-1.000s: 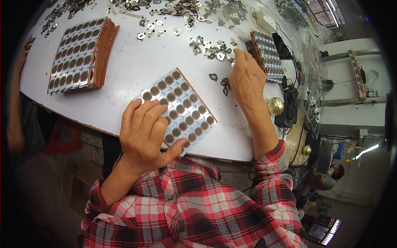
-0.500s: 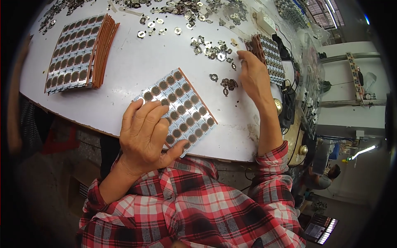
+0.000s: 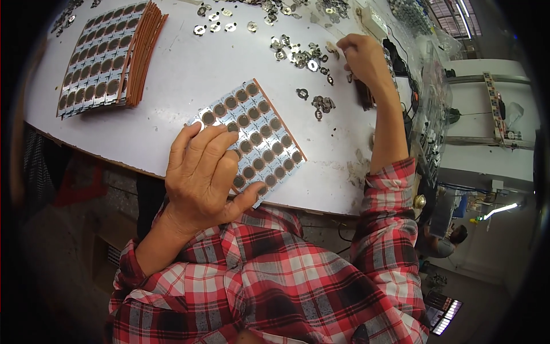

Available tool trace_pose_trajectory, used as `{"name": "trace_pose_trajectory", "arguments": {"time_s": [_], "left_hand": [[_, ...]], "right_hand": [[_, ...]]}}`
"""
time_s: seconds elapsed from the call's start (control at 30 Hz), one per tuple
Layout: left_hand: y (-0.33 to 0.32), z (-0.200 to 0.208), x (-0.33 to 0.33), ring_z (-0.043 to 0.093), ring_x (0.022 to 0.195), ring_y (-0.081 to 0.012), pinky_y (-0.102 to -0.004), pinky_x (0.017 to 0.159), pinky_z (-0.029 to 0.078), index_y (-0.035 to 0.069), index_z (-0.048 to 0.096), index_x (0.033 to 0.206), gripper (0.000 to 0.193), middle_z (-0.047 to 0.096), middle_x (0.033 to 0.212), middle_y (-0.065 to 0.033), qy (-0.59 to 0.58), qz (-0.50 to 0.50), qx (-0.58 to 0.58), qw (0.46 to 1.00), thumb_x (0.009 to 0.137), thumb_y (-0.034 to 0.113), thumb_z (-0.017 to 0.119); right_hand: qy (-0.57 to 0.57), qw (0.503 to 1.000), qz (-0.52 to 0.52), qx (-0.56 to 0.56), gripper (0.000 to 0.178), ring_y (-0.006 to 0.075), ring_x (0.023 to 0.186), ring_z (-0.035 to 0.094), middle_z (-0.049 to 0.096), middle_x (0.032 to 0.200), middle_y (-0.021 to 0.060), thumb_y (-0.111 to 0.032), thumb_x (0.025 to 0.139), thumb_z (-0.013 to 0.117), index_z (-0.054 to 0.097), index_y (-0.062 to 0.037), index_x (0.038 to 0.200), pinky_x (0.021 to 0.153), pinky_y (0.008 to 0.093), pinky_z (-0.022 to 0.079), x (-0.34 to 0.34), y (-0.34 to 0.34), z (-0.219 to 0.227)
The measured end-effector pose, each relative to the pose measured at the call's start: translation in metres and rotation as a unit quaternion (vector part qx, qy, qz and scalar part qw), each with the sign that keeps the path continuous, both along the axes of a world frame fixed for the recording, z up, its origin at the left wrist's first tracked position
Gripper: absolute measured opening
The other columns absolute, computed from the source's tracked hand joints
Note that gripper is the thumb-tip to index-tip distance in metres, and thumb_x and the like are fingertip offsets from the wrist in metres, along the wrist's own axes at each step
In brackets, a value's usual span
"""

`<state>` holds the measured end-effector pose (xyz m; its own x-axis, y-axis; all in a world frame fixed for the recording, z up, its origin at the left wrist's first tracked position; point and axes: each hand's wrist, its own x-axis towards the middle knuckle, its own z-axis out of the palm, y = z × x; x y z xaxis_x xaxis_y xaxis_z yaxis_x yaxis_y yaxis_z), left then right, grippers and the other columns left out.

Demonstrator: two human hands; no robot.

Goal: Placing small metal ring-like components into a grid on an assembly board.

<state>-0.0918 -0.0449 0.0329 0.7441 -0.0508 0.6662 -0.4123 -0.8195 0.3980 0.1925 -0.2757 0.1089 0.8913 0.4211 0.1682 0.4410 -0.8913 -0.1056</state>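
My left hand rests on a pale panel of small circuit boards with rows of dark round pads. Its fingers are spread across the panel's left part, with the thumb by the near corner. My right hand reaches to the far right, fingers bent, above a stack of brown-edged boards largely hidden by the hand and forearm. Its fingertips are partly hidden, so any hold cannot be made out. Just left of it lies a pile of small metal clips. A smaller cluster of metal clips sits nearer me.
A tall stack of similar panels stands at the left of the white table. More loose metal parts are scattered along the far side. A white box and black cables lie at the right. Another person is in the background.
My right hand has moved farther away, up over the right-hand stack, and now covers most of it. The left hand stays on the panel. The whole view has shifted slightly.
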Motion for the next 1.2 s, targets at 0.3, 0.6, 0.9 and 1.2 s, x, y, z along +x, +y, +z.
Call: {"name": "trace_pose_trajectory", "arguments": {"time_s": [0.3,0.6,0.9,1.2], "left_hand": [[0.000,0.000,-0.003,0.066,0.110,-0.0325,-0.0537,0.103,0.048,0.003,0.063,0.090,0.044,0.069,0.108,-0.0156,-0.003,-0.005,0.001,1.000,0.087,0.047,0.072],[-0.002,-0.001,-0.001,0.066,0.112,-0.0314,-0.0538,0.103,0.048,0.004,0.063,0.087,0.043,0.070,0.109,-0.0160,-0.009,-0.004,-0.010,1.000,0.086,0.046,0.071],[-0.002,-0.002,-0.002,0.066,0.113,-0.0317,-0.0538,0.104,0.048,0.004,0.064,0.088,0.043,0.070,0.109,-0.0159,-0.007,0.004,-0.004,1.000,0.087,0.047,0.072],[0.002,-0.009,-0.013,0.067,0.103,-0.0262,-0.0477,0.096,0.051,0.004,0.070,0.094,0.060,0.070,0.104,-0.0098,-0.056,-0.039,0.001,0.998,0.094,0.063,0.058]], "right_hand": [[-0.068,0.993,0.020,-0.089,0.023,0.0397,0.088,0.072,0.073,0.103,0.0202,-0.004,0.089,0.060,0.074,-0.0040,0.107,0.081,0.0430,0.056,-0.044,-0.035,-0.012],[-0.041,0.998,0.038,-0.004,0.021,0.0194,0.074,0.068,0.070,0.086,0.0092,0.000,0.087,0.068,0.074,-0.0051,0.107,0.065,0.0323,0.053,-0.094,-0.032,-0.004],[0.105,0.958,-0.126,0.234,0.019,0.0082,0.063,0.064,0.070,0.085,0.0036,-0.013,0.099,0.063,0.074,-0.0010,0.110,0.050,0.0235,0.049,-0.110,-0.026,0.004],[0.127,0.970,-0.029,0.203,0.012,0.0077,0.059,0.062,0.067,0.072,0.0011,-0.010,0.091,0.070,0.070,-0.0023,0.100,0.048,0.0230,0.045,-0.084,-0.030,-0.021]]}}
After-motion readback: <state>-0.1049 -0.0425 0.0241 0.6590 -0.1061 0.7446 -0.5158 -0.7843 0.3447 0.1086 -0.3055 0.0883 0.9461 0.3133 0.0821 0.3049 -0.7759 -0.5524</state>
